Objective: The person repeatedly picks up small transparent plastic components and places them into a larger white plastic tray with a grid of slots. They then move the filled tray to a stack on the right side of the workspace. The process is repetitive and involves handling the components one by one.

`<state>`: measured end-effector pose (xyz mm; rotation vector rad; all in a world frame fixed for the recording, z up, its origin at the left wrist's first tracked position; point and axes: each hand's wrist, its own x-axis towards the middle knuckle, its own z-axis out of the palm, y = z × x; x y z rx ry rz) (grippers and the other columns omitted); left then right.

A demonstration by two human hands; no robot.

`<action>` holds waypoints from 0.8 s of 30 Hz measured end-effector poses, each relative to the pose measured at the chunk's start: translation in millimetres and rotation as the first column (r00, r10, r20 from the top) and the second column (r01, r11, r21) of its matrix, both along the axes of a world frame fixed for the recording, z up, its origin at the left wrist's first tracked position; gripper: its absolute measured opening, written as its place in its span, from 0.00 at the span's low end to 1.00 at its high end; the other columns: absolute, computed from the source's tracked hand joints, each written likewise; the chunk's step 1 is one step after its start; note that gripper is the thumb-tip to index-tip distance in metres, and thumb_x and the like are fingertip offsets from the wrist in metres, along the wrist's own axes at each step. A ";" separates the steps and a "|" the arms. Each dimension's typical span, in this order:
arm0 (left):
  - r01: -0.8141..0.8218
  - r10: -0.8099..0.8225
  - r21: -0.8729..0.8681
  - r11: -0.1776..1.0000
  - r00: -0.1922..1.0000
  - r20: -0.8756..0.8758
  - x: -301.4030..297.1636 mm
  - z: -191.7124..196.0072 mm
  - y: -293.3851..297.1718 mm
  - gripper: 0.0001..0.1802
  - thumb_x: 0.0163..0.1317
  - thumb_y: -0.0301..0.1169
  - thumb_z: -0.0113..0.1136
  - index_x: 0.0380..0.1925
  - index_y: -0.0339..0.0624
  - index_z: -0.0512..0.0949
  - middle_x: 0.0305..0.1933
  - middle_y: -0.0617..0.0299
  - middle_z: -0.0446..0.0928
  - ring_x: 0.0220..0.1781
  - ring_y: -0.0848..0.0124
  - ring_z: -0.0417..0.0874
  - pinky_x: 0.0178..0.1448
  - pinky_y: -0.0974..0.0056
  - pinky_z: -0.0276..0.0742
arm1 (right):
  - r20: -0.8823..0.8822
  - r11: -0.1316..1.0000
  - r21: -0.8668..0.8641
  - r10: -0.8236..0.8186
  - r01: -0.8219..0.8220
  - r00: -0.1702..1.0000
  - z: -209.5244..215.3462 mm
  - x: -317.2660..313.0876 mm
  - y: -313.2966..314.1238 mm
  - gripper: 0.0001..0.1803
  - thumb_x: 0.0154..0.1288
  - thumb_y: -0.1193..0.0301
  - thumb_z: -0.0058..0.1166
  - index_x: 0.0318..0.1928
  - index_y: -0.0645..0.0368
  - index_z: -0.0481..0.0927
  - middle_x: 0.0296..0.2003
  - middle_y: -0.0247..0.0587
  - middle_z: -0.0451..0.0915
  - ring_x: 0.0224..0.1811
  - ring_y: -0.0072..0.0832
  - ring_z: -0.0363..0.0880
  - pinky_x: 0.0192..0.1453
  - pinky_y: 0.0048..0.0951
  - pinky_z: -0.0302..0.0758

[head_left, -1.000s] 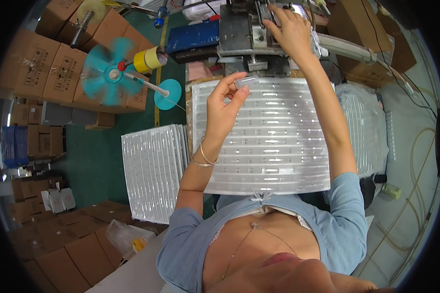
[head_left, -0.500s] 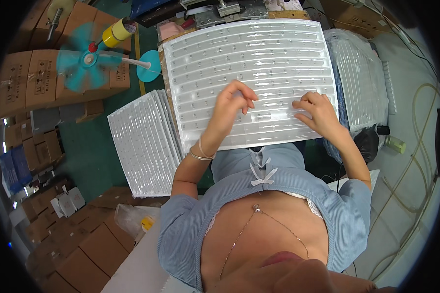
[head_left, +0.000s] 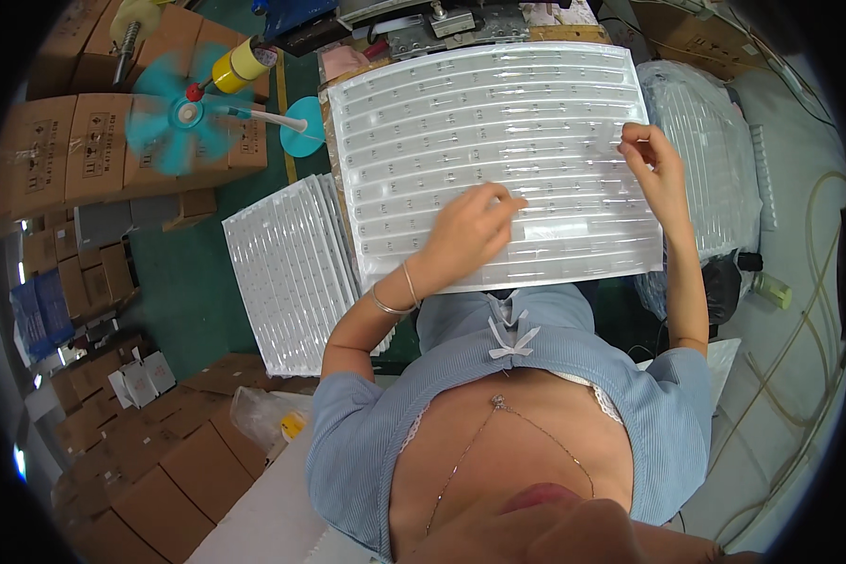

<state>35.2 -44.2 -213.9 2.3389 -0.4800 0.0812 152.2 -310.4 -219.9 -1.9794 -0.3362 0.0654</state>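
Note:
A large white ribbed tray lies in front of me, its long channels dotted with small pieces under a glossy clear surface. My left hand is over the lower middle of it, fingers curled and thumb against forefinger. Whatever those fingertips hold, if anything, is too small to name. Near the tray's right edge, my right hand is raised with thumb and forefinger brought together. Something clear may be between them, but I cannot make it out. A plain pale strip lies on the tray just right of my left hand.
Several similar panels are stacked at the left. A turquoise fan spins beyond them, beside a yellow tape roll. Plastic-wrapped panels stand at the right. Metal equipment sits at the back; cardboard boxes fill the left side.
My right hand has moved away from me and to the right, up to the tray's right edge. My left hand has shifted right and slightly nearer me. The whole view has shifted slightly.

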 end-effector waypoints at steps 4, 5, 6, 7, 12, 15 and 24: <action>-0.208 0.210 -0.180 0.961 0.978 -0.008 26.8 11.8 25.5 0.16 0.49 0.18 0.49 0.39 0.38 0.78 0.39 0.54 0.76 0.38 0.63 0.77 0.45 0.63 0.74 | 0.098 0.994 -0.098 0.049 -0.040 0.994 0.1 19.8 13.1 0.07 0.60 0.76 0.53 0.40 0.62 0.77 0.39 0.37 0.79 0.37 0.24 0.78 0.41 0.23 0.74; -0.254 0.259 -0.221 0.942 0.966 -0.006 33.3 14.3 31.3 0.15 0.49 0.19 0.49 0.38 0.38 0.78 0.39 0.55 0.76 0.37 0.64 0.77 0.44 0.63 0.74 | 0.121 0.987 -0.148 0.077 -0.058 0.990 2.9 22.8 16.7 0.08 0.60 0.75 0.54 0.41 0.61 0.78 0.39 0.38 0.79 0.37 0.25 0.78 0.40 0.23 0.74; -0.287 0.291 -0.254 0.924 0.957 -0.024 37.2 16.6 36.7 0.16 0.49 0.18 0.48 0.38 0.38 0.78 0.39 0.55 0.76 0.37 0.65 0.77 0.45 0.64 0.74 | 0.142 0.977 -0.199 0.105 -0.075 0.984 5.4 23.8 20.0 0.09 0.60 0.75 0.54 0.41 0.60 0.78 0.39 0.39 0.79 0.37 0.26 0.78 0.39 0.24 0.74; -0.320 0.322 -0.285 0.903 0.946 -0.044 40.5 19.0 41.5 0.16 0.49 0.18 0.48 0.38 0.37 0.78 0.39 0.56 0.76 0.37 0.66 0.77 0.45 0.65 0.73 | 0.162 0.964 -0.249 0.134 -0.091 0.978 8.9 24.1 23.1 0.09 0.59 0.74 0.55 0.42 0.60 0.78 0.38 0.39 0.78 0.37 0.27 0.78 0.38 0.25 0.74; -0.409 0.432 -0.345 0.845 0.902 -0.013 63.0 21.8 51.8 0.16 0.49 0.17 0.47 0.39 0.37 0.78 0.40 0.57 0.76 0.38 0.68 0.76 0.45 0.66 0.73 | 0.150 0.704 -0.675 0.424 -0.221 0.893 5.8 36.4 34.8 0.19 0.49 0.73 0.62 0.45 0.51 0.78 0.43 0.38 0.75 0.45 0.37 0.75 0.48 0.36 0.70; -0.439 0.486 -0.367 0.820 0.873 0.043 84.3 25.3 55.9 0.17 0.50 0.17 0.46 0.40 0.39 0.78 0.40 0.57 0.76 0.39 0.67 0.76 0.45 0.66 0.73 | 0.264 0.704 -0.686 0.476 -0.184 0.839 -7.2 36.8 30.0 0.19 0.48 0.73 0.62 0.44 0.50 0.78 0.42 0.38 0.75 0.43 0.37 0.75 0.48 0.36 0.70; -0.619 0.464 0.006 0.786 0.595 0.656 228.4 70.9 46.4 0.19 0.56 0.47 0.57 0.41 0.49 0.80 0.42 0.55 0.74 0.38 0.60 0.78 0.41 0.55 0.68 | 0.385 0.964 -0.264 0.070 0.037 0.920 40.3 59.6 47.0 0.13 0.53 0.71 0.62 0.41 0.58 0.80 0.37 0.35 0.74 0.32 0.27 0.71 0.35 0.27 0.68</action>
